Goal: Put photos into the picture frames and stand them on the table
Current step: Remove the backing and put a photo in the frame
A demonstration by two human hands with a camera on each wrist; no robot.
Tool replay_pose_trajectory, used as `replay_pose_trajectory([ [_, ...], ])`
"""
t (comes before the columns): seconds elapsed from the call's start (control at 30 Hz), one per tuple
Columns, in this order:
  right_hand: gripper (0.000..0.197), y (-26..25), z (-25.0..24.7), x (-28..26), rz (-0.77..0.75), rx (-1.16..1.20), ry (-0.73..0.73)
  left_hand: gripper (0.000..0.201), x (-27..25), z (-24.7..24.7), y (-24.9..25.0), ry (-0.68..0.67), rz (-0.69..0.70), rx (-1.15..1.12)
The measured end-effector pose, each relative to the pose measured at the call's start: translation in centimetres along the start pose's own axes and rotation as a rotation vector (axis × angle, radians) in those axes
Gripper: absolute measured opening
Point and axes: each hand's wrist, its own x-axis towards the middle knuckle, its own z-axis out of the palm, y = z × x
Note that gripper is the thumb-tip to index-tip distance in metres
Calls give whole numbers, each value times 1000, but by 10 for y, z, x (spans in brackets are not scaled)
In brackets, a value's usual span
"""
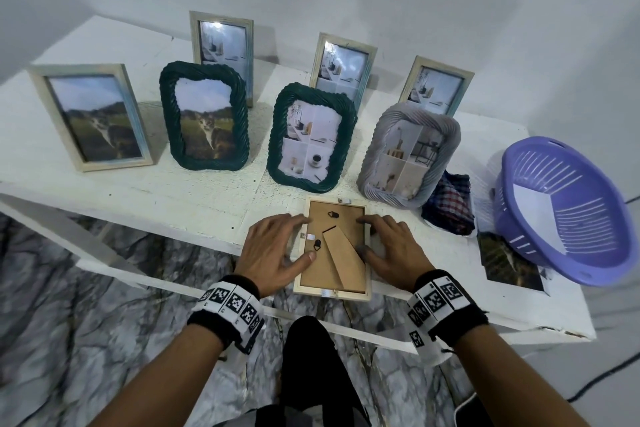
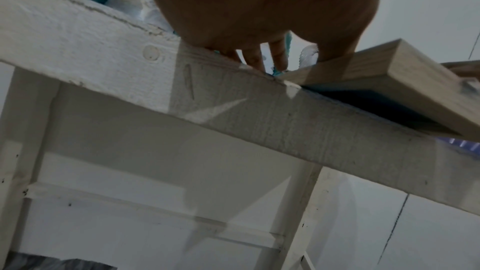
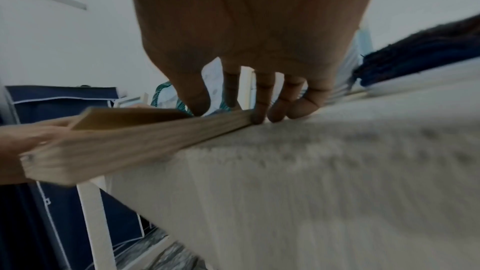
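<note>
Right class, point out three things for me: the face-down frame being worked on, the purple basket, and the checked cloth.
face-down frame (image 1: 341, 218), head view, on its brown backing board.
purple basket (image 1: 519, 163), head view, on its far rim.
checked cloth (image 1: 450, 206), head view, on the middle of the folded fabric.

- The face-down frame (image 1: 334, 246) shows only its brown back; if a photo is inside cannot be told.
- The loose photo (image 1: 509, 262) lies partly under the purple basket (image 1: 568, 208).
- The checked cloth (image 1: 450, 204) is half hidden behind the grey frame (image 1: 408, 156).
- In the right wrist view the table (image 3: 311, 171) is blurred.
- In the left wrist view the palm covers most of the fingers (image 2: 255, 59).
</note>
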Motion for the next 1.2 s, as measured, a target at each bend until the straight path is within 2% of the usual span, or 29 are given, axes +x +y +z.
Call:
replay_pose_trajectory([
  [0.13, 56, -17, -6, 19, 59, -87, 99, 55, 0, 0, 1, -7, -9, 20],
  [0.3, 56, -32, -6, 43, 74, -214, -12, 53, 1, 0, 1, -5, -8, 34],
  [0.4, 49, -35, -6, 46, 101, -248, -45, 53, -1, 0, 2, 2, -7, 41],
  [0.73, 63, -31, -5, 32, 135, -87, -75, 53, 0, 3, 0, 23, 17, 44],
  [0.87, 64, -31, -7, 30, 150, -23, -82, 53, 0, 3, 0, 23, 23, 47],
  [1.1, 66, -30, -12, 28, 130, -43, -146, 53, 1, 2, -1, 20, 28, 53],
  [1.2, 66, -33, -16, 20, 161, 59, -108, 52, 2, 1, -1, 13, 24, 53],
])
